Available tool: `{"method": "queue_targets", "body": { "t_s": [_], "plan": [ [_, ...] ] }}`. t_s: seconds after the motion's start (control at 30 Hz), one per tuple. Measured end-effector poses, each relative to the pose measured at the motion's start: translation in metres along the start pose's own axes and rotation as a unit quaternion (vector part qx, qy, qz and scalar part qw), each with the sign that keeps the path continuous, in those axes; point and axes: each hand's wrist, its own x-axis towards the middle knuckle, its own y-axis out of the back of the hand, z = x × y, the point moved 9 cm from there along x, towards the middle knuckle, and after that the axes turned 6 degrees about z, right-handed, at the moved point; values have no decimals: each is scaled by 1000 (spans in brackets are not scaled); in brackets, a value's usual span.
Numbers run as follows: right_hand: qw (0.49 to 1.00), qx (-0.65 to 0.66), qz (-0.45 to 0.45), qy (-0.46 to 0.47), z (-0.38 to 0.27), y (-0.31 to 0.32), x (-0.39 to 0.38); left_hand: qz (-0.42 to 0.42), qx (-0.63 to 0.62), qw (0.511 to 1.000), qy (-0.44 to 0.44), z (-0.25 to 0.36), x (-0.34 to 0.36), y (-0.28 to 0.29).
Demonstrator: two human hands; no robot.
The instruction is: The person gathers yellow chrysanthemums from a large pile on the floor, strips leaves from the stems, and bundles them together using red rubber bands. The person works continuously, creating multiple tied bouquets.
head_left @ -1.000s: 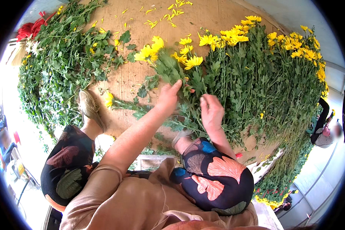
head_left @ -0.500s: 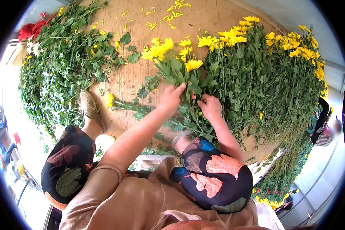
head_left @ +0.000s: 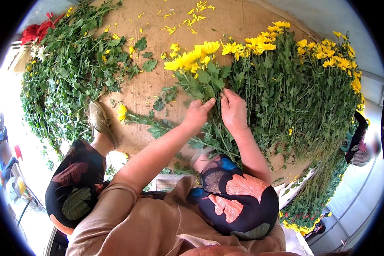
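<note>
A bunch of yellow chrysanthemums (head_left: 196,57) lies over the board between my knees, its blooms pointing away from me. My left hand (head_left: 197,114) is closed around the leafy stems below the blooms, thumb pointing right. Beside it, my right hand (head_left: 233,110) pinches at the right edge of the same bunch, fingertips on a leaf or stem. What exactly sits between those fingertips is too small to make out. A single chrysanthemum stem with one bloom (head_left: 122,113) rests to the left, running toward the bunch.
Rows of cut yellow chrysanthemums (head_left: 286,85) cover the right side. A heap of leafy stems (head_left: 68,81) fills the left, with red cloth (head_left: 38,32) behind. Loose petals (head_left: 196,17) dot the wooden board (head_left: 230,25). Other people appear at the far left (head_left: 4,158) and right (head_left: 362,145).
My right hand has moved up and slightly left, closer to the blooms. The bunch's heads are gathered closer together, and my left hand has shifted slightly right and down.
</note>
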Motion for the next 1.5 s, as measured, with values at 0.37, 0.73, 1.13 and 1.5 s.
{"method": "queue_targets", "body": {
  "t_s": [0.37,0.73,1.13,1.5],
  "plan": [
    [981,-161,-33,102,-34,1,-12,-82,-128,975,162,-26,6,2],
    [986,-99,-93,-94,111,-31,-61,-14,-137,981,138,-35,3,32],
    [901,324,-25,-288,156,-44,-65,8,-150,979,141,-30,4,29],
    [843,426,-89,-315,136,-39,-58,37,-151,978,139,-37,7,43]
  ]
}}
